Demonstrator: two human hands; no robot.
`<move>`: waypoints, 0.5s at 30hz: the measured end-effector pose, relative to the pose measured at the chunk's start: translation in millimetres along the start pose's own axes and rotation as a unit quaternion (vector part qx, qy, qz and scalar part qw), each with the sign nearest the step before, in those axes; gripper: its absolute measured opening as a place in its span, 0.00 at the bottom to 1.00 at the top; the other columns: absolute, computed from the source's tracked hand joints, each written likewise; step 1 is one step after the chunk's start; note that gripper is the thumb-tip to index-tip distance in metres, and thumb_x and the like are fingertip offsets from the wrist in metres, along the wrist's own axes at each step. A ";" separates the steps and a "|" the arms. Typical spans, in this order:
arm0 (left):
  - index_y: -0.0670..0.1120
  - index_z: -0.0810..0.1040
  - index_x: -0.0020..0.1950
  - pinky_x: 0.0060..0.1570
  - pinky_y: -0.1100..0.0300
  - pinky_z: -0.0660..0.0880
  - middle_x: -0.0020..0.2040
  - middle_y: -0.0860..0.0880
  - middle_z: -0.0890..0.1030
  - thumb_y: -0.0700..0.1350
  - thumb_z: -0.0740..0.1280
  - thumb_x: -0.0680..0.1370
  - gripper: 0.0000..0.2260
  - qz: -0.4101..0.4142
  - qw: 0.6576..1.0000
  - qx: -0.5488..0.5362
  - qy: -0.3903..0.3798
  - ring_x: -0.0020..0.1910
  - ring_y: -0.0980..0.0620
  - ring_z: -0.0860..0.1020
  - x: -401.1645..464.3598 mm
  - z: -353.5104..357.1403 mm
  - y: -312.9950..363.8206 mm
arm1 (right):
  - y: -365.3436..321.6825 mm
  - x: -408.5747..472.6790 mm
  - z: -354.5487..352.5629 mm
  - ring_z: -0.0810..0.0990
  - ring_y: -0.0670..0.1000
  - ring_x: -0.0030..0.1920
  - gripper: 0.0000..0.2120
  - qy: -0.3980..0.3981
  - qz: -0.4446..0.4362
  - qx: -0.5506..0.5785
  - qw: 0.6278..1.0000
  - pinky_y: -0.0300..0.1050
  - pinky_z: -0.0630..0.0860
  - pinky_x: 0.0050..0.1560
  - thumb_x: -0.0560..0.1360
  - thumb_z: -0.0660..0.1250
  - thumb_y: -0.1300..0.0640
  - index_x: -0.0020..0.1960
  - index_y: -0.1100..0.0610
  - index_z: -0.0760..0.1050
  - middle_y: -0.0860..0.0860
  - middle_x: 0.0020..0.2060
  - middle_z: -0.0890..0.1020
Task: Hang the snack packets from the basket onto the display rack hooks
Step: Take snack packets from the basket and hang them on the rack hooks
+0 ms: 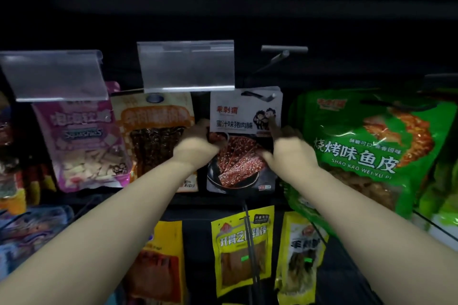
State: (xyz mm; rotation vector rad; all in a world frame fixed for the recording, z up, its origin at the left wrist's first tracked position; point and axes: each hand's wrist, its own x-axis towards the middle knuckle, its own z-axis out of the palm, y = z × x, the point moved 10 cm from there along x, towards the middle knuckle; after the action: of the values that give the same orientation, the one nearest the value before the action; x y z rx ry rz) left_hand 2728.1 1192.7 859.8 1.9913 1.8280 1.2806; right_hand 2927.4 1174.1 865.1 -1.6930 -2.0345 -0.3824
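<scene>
A grey-and-white pork jerky packet (244, 116) hangs at the middle of the rack, its top slot threaded on a metal hook (270, 60). My left hand (195, 145) grips the packet's left edge. My right hand (288, 148) holds its right side, with the index finger stretched up across the front. More packets seem stacked behind this one on the same hook. The basket is out of view.
An orange jerky packet (155, 131) and a pink snack packet (84, 141) hang to the left under clear price-tag holders (186, 64). Big green fish-skin bags (366, 151) hang on the right. Yellow packets (243, 250) fill the row below.
</scene>
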 end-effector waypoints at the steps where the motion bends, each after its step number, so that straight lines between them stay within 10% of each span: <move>1: 0.49 0.75 0.62 0.55 0.56 0.77 0.58 0.49 0.81 0.54 0.73 0.72 0.21 -0.010 1.000 0.011 0.003 0.56 0.48 0.80 -5.3 -0.7 -2.9 | -1.0 -5.3 -2.4 0.72 0.61 0.62 0.37 0.002 -0.002 0.002 1.000 0.53 0.76 0.52 0.77 0.62 0.43 0.78 0.51 0.47 0.59 0.63 0.70; 6: 0.51 0.65 0.68 0.52 0.50 0.77 0.62 0.45 0.75 0.60 0.69 0.73 0.28 -0.029 0.977 0.201 0.061 0.61 0.43 0.75 -43.4 -15.0 13.4 | -9.2 -34.1 -15.8 0.66 0.58 0.64 0.20 0.033 -0.051 0.036 0.998 0.53 0.73 0.57 0.80 0.60 0.50 0.68 0.59 0.67 0.58 0.62 0.68; 15: 0.50 0.75 0.62 0.47 0.53 0.78 0.57 0.51 0.78 0.53 0.64 0.78 0.14 0.235 0.946 0.210 0.078 0.58 0.49 0.76 -96.4 5.8 98.9 | -29.0 -74.8 -38.3 0.77 0.59 0.52 0.12 0.102 -0.190 0.061 0.974 0.53 0.79 0.45 0.76 0.64 0.56 0.56 0.62 0.77 0.57 0.50 0.77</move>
State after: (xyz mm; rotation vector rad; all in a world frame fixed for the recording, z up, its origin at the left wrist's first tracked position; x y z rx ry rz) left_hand 2815.9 1086.6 871.7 2.7613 1.8914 1.2635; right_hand 2915.8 1086.1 861.7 -1.1370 -2.1716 -0.5197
